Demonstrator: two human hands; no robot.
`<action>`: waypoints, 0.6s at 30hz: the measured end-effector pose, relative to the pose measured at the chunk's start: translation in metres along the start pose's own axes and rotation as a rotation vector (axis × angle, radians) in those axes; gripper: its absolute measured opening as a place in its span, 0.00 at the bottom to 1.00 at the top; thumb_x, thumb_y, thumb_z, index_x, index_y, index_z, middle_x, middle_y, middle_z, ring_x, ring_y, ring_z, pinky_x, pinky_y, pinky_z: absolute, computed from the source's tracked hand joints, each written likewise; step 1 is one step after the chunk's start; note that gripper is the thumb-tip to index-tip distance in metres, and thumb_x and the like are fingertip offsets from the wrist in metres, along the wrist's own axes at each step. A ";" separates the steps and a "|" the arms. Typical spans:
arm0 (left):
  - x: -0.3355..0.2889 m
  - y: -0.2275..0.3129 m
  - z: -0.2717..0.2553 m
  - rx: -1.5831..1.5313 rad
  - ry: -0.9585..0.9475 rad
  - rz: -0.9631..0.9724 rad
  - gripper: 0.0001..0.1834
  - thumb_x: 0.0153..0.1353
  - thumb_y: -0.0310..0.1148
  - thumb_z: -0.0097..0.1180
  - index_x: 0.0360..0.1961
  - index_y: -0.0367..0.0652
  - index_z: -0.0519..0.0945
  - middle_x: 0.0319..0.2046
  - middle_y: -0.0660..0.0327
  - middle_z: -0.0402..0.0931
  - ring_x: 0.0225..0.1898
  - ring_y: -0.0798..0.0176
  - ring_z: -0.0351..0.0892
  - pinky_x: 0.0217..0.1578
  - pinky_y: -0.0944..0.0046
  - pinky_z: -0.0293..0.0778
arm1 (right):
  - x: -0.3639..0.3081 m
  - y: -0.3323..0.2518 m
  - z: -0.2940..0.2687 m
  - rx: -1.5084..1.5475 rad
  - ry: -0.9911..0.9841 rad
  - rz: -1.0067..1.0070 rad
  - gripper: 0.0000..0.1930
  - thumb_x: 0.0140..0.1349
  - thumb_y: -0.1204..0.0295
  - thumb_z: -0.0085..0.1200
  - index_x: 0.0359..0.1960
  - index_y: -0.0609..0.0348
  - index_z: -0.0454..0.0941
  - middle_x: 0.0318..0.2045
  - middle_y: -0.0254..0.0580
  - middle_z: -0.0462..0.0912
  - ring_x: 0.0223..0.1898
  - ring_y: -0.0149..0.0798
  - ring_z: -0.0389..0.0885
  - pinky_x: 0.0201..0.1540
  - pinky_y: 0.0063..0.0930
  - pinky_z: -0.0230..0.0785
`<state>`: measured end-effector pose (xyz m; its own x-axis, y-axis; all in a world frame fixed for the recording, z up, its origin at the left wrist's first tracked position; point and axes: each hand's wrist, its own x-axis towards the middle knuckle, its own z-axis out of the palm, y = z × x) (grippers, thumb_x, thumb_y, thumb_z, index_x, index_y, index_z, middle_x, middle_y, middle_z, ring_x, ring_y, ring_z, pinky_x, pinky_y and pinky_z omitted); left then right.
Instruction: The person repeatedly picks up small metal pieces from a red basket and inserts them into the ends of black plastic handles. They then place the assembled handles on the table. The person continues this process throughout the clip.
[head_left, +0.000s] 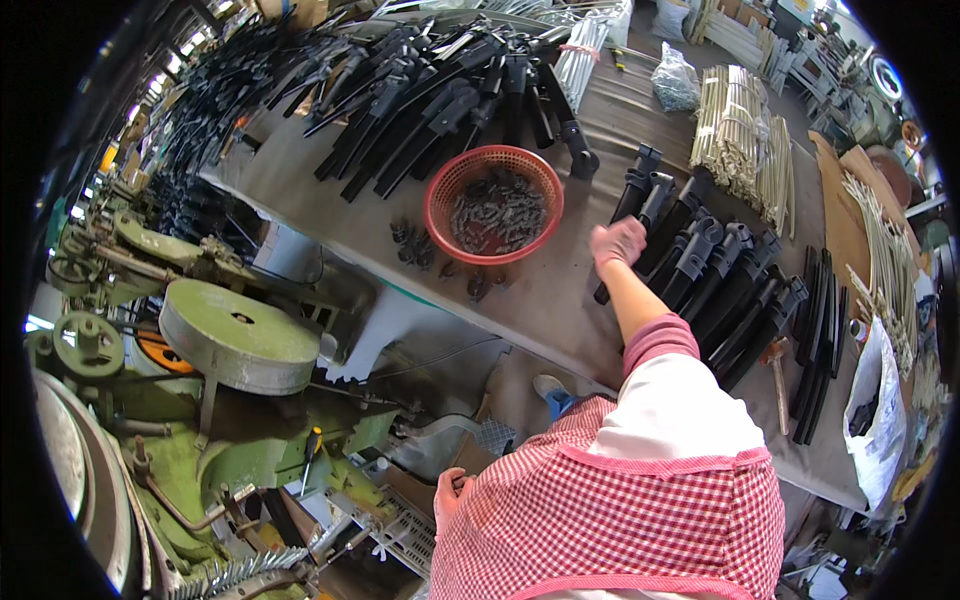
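Observation:
My right hand point(618, 243) reaches over the table, its fingers closed round a black tube point(632, 195) with a fitting at its far end. That tube lies at the left edge of a row of similar black tubes point(715, 285), whose fittings point away from me. Down by the apron, my left hand point(452, 495) has its fingers curled; whatever it may hold is hidden. Left of the right hand stands a red plastic basket point(437, 215) of small dark parts point(500, 212). Several loose dark fittings point(412, 243) lie beside the basket.
Black tubes point(420, 110) are heaped at the table's back. Bundled pale rods point(735, 135) lie back right, with a hammer point(778, 385) and a white sack point(875, 410) nearer. A green machine point(240, 330) fills the left; a screwdriver point(312, 455) stands there.

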<state>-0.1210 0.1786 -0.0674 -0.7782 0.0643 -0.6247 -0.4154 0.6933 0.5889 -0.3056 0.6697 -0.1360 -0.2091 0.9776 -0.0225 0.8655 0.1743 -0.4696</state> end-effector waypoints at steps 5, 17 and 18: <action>0.026 0.016 0.009 -0.051 -0.146 0.137 0.20 0.63 0.37 0.62 0.52 0.38 0.74 0.39 0.61 0.77 0.38 0.70 0.76 0.43 0.66 0.74 | 0.046 0.058 0.042 -0.108 -0.187 0.142 0.35 0.55 0.53 0.66 0.57 0.61 0.65 0.57 0.57 0.72 0.60 0.55 0.73 0.61 0.42 0.69; 0.122 0.123 0.021 -0.240 -0.298 0.428 0.13 0.62 0.29 0.60 0.46 0.37 0.76 0.35 0.63 0.77 0.37 0.72 0.76 0.41 0.70 0.74 | 0.050 0.129 0.029 1.397 -0.837 0.348 0.16 0.50 0.75 0.62 0.42 0.59 0.77 0.35 0.36 0.82 0.38 0.33 0.79 0.37 0.32 0.70; 0.126 0.131 0.022 -0.306 -0.340 0.433 0.13 0.62 0.28 0.59 0.47 0.38 0.76 0.35 0.64 0.77 0.37 0.73 0.76 0.41 0.70 0.74 | 0.027 0.126 0.015 1.523 -0.976 0.265 0.20 0.55 0.76 0.59 0.52 0.57 0.75 0.46 0.35 0.82 0.47 0.36 0.80 0.47 0.35 0.75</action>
<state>-0.2632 0.2932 -0.0809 -0.7338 0.5523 -0.3956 -0.2515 0.3201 0.9134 -0.2089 0.7163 -0.2088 -0.7942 0.4511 -0.4072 -0.0874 -0.7479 -0.6580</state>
